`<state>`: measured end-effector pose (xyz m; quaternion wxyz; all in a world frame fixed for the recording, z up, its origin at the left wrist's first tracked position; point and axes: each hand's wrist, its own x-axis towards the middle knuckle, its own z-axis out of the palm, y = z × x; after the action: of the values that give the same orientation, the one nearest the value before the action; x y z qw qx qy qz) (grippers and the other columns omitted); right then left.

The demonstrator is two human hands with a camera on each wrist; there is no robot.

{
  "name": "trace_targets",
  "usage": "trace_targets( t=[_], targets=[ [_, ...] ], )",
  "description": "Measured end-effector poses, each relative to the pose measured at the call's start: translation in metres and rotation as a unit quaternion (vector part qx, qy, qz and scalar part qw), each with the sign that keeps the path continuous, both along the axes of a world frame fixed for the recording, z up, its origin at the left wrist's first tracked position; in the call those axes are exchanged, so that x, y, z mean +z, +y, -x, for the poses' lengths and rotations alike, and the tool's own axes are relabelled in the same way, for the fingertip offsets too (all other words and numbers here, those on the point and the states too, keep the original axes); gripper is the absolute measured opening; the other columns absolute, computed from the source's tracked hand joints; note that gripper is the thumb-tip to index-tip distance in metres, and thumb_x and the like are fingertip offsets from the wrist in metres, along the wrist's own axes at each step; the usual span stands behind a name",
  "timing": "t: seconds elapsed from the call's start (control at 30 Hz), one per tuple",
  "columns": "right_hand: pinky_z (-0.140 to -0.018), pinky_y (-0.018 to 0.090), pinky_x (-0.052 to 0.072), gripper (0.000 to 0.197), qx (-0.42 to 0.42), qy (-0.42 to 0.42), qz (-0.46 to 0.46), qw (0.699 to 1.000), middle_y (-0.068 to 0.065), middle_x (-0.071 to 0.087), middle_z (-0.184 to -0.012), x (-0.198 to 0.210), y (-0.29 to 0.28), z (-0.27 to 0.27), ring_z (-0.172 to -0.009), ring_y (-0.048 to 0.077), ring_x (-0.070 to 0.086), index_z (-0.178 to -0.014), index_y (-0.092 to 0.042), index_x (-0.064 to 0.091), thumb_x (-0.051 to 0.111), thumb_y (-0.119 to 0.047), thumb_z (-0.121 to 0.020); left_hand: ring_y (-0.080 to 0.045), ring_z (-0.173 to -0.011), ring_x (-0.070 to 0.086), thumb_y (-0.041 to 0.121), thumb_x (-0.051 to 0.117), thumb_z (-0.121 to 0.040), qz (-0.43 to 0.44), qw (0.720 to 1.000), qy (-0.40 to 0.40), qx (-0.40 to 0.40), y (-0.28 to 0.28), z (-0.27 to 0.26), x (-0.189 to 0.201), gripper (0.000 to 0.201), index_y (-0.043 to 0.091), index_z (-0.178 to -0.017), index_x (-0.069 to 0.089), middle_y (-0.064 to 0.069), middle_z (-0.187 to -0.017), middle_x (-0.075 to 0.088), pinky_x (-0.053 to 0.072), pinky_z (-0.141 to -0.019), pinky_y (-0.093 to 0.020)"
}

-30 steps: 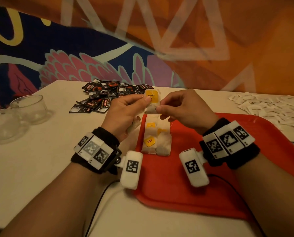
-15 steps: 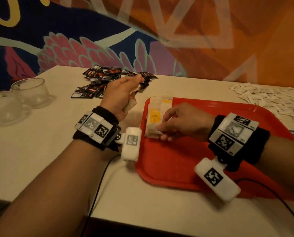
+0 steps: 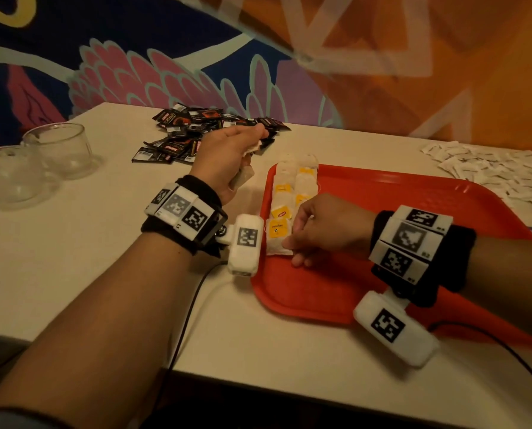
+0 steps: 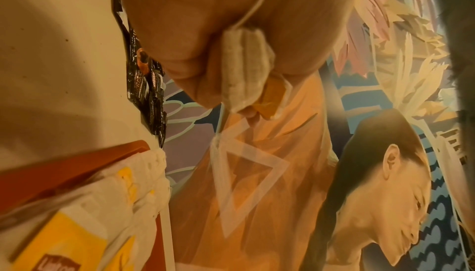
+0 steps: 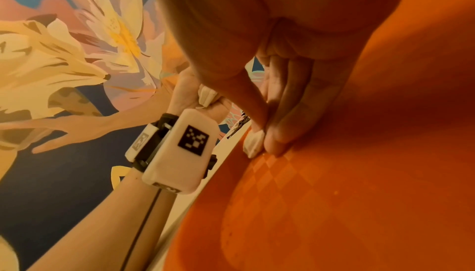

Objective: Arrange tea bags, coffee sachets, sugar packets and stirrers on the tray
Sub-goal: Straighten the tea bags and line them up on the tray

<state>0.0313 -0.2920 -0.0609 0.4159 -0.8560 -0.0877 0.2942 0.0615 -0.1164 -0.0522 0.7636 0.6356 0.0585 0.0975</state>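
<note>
Right hand (image 3: 323, 227) has come down from mid-air onto the red plastic tray (image 3: 413, 212) since a second ago, fingers now pinching the near corner of the nearest white paper tea bag with yellow tag (image 3: 277, 235), pressing it flat at the tray's left edge. Left hand (image 3: 227, 159) is hovering above the table just left of the tray, grip clenched round a bunch of more white tea bags (image 4: 244, 68), one yellow tag poking out. Two short rows of tea bags (image 3: 292, 187) are lying along the tray's left side, touching each other. Black coffee sachets in a loose pile (image 3: 202, 128) are sitting behind the left hand. White sugar packets (image 3: 490, 171) are spreading over the cream table (image 3: 88, 243) far right. Two clear glass cups (image 3: 35, 162) are standing at left.
</note>
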Motion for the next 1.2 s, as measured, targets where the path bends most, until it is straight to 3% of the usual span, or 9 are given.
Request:
trace_targets(
  t=[0.17, 0.33, 0.47, 0.63, 0.8, 0.97, 1.07, 1.13, 1.2],
  targets=[
    [-0.054, 0.030, 0.056, 0.024, 0.009, -0.004, 0.014, 1.000, 0.011, 0.071, -0.067, 0.003, 0.000, 0.000, -0.057, 0.020, 0.069, -0.086, -0.010, 0.046, 0.068, -0.004, -0.090, -0.004, -0.056, 0.043, 0.025, 0.064, -0.096, -0.007, 1.000, 0.005, 0.004, 0.000, -0.001, 0.000, 0.013, 0.014, -0.098, 0.072, 0.015, -0.055, 0.060, 0.035, -0.044, -0.017],
    [-0.047, 0.026, 0.050, 0.024, 0.019, -0.028, 0.022, 0.999, 0.007, 0.071, -0.064, 0.007, -0.005, -0.004, -0.052, 0.017, 0.066, -0.079, -0.012, 0.049, 0.072, -0.012, -0.088, -0.007, -0.060, 0.045, 0.032, 0.057, -0.100, 0.007, 1.000, 0.014, 0.000, 0.001, -0.005, -0.001, 0.027, 0.013, -0.090, 0.072, 0.005, -0.071, 0.059, 0.036, -0.047, -0.018],
    [-0.048, 0.024, 0.049, 0.021, 0.023, -0.160, -0.002, 0.987, 0.003, 0.070, -0.059, 0.023, -0.009, -0.014, -0.051, 0.013, 0.067, -0.082, -0.012, 0.055, 0.075, -0.018, -0.086, -0.009, -0.051, 0.045, 0.040, 0.048, -0.103, 0.069, 0.995, 0.035, -0.055, 0.002, -0.008, -0.003, 0.041, 0.007, -0.092, 0.070, -0.003, -0.070, 0.059, 0.035, -0.043, -0.019],
    [-0.055, 0.019, 0.048, 0.016, 0.031, -0.307, -0.076, 0.948, -0.003, 0.071, -0.068, 0.031, -0.002, -0.023, -0.061, 0.009, 0.069, -0.084, -0.020, 0.064, 0.079, -0.022, -0.082, -0.007, -0.045, 0.046, 0.034, 0.045, -0.104, 0.073, 0.989, 0.060, -0.109, -0.003, -0.005, -0.002, 0.038, 0.006, -0.094, 0.067, -0.003, -0.070, 0.057, 0.036, -0.040, -0.019],
    [-0.067, 0.016, 0.048, 0.037, 0.038, -0.447, -0.053, 0.892, -0.008, 0.062, -0.103, 0.028, 0.002, -0.034, -0.081, 0.005, 0.063, -0.109, -0.033, 0.064, 0.082, -0.028, -0.077, -0.005, -0.041, 0.046, 0.030, 0.043, -0.105, 0.128, 0.973, 0.084, -0.170, -0.010, 0.002, 0.002, 0.031, 0.005, -0.104, 0.061, 0.000, -0.068, 0.058, 0.036, -0.037, -0.015],
    [-0.076, 0.024, 0.049, 0.022, 0.020, -0.439, -0.075, 0.895, -0.010, 0.066, -0.094, 0.029, 0.002, -0.043, -0.080, 0.002, 0.063, -0.075, -0.041, 0.061, 0.079, -0.030, -0.080, -0.007, -0.037, 0.041, 0.034, 0.044, -0.104, 0.118, 0.969, 0.094, -0.196, -0.013, 0.004, 0.001, 0.033, 0.008, -0.092, 0.058, -0.001, -0.062, 0.055, 0.033, -0.034, -0.017],
    [-0.074, 0.035, 0.054, 0.017, -0.001, -0.377, -0.167, 0.911, -0.006, 0.070, -0.086, 0.032, -0.003, -0.047, -0.082, 0.011, 0.067, -0.078, -0.030, 0.064, 0.075, -0.020, -0.085, -0.006, -0.037, 0.041, 0.026, 0.047, -0.103, 0.087, 0.977, 0.085, -0.175, -0.016, 0.004, 0.002, 0.027, 0.007, -0.095, 0.065, -0.007, -0.074, 0.062, 0.031, -0.035, -0.015],
    [-0.069, 0.036, 0.056, 0.016, -0.018, -0.335, -0.233, 0.913, -0.002, 0.069, -0.082, 0.037, -0.008, -0.050, -0.079, 0.016, 0.068, -0.082, -0.022, 0.061, 0.068, -0.010, -0.090, -0.005, -0.038, 0.044, 0.022, 0.048, -0.102, 0.078, 0.982, 0.072, -0.157, -0.017, 0.004, 0.004, 0.024, 0.006, -0.102, 0.066, -0.011, -0.083, 0.065, 0.031, -0.037, -0.014],
    [-0.065, 0.034, 0.056, 0.015, -0.031, -0.321, -0.252, 0.912, 0.002, 0.070, -0.076, 0.042, -0.012, -0.050, -0.073, 0.017, 0.068, -0.084, -0.019, 0.059, 0.066, -0.008, -0.092, -0.005, -0.039, 0.043, 0.031, 0.048, -0.102, 0.105, 0.981, 0.049, -0.155, -0.014, 0.004, 0.006, 0.031, 0.006, -0.106, 0.065, -0.007, -0.085, 0.067, 0.031, -0.037, -0.013]
  ],
)
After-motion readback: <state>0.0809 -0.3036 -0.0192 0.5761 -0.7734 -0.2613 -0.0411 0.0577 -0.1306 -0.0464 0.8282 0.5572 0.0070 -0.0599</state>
